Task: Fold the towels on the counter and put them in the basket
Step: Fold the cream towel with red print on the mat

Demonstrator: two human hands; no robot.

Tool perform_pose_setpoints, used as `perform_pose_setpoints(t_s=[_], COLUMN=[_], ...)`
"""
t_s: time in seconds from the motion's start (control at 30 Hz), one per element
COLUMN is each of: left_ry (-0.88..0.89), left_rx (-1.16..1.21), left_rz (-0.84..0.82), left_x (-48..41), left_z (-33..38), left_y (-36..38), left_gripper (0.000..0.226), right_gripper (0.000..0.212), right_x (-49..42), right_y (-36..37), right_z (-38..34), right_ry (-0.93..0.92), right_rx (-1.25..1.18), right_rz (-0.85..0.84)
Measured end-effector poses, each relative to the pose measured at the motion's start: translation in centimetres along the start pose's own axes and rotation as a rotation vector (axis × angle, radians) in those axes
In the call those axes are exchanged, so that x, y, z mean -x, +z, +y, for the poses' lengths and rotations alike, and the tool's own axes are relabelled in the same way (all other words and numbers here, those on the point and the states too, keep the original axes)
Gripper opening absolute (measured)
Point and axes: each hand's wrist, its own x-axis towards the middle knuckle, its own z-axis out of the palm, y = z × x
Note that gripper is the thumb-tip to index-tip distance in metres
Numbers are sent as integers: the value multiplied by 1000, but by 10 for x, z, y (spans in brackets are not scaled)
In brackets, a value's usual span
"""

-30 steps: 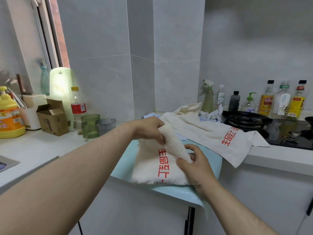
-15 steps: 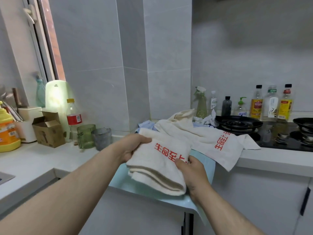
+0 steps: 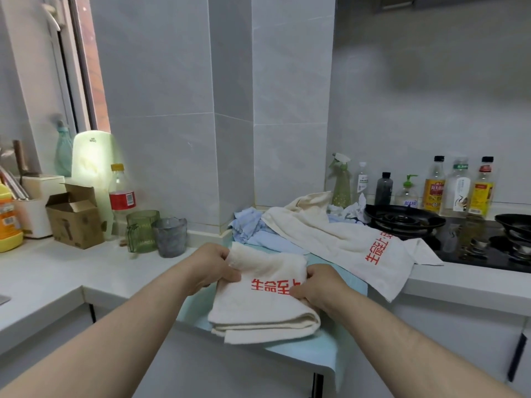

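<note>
The folded cream terry towel with red lettering (image 3: 258, 305) lies on the pale blue mat (image 3: 310, 351) at the counter edge; the left hand (image 3: 211, 268) pinches its far left corner, the right hand (image 3: 313, 285) grips its right edge, fingers curled into the cloth; beyond, an unfolded cream towel (image 3: 344, 242) sprawls over crumpled light blue cloths (image 3: 253, 231) beside the black gas hob (image 3: 408, 222).

Folded towel (image 3: 258, 308) before towel pile (image 3: 330, 237) (stove (image 3: 402, 221) right)
</note>
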Motion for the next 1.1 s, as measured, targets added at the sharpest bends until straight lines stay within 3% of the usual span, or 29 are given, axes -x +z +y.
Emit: perform_pose_setpoints(t_s=[0.07, 0.13, 0.2, 0.33, 0.4, 0.57, 0.67, 0.83, 0.93, 1.07, 1.1], left_ry=[-46, -110, -179, -227, -206, -227, -191, -29, 27, 99, 116], left_rx=[-62, -69, -61, -156, -106, 405, 543, 639, 718, 650, 683], left_rz=[6, 2, -9, -21, -10, 10, 33, 72, 67, 93, 71], left_x=[-2, -1, 1, 4, 9, 17, 19, 21, 25, 31, 32], left_z=[10, 19, 27, 28, 29, 23, 13, -17, -32, -38, -38], left_y=[-1, -1, -4, -9, -7, 10, 19, 33, 37, 41, 41], left_gripper=[21, 17, 13, 30, 34, 42, 45, 45, 51, 45, 46], right_gripper=[20, 9, 21, 22, 29, 26, 27, 35, 43, 15, 17], right_x=[-5, -6, -6, -6, -1, 3, 2, 7, 11, 15, 14], right_y=[-7, -11, -16, -28, -30, -11, 1, 3, 0, -2, -3], right_z=[-13, -25, -31, -34, -30, -33, -24, 0, 4, 1, 2], right_ry=[81, 152, 247, 374, 361, 379, 260, 168, 116, 85, 100], right_rx=[126, 174, 92, -168, -214, -576, -711, -961, -990, -1060, -1061], right_rz=[-74, -106, -149, -228, -259, -139, -45, -56, -105, -181, -188])
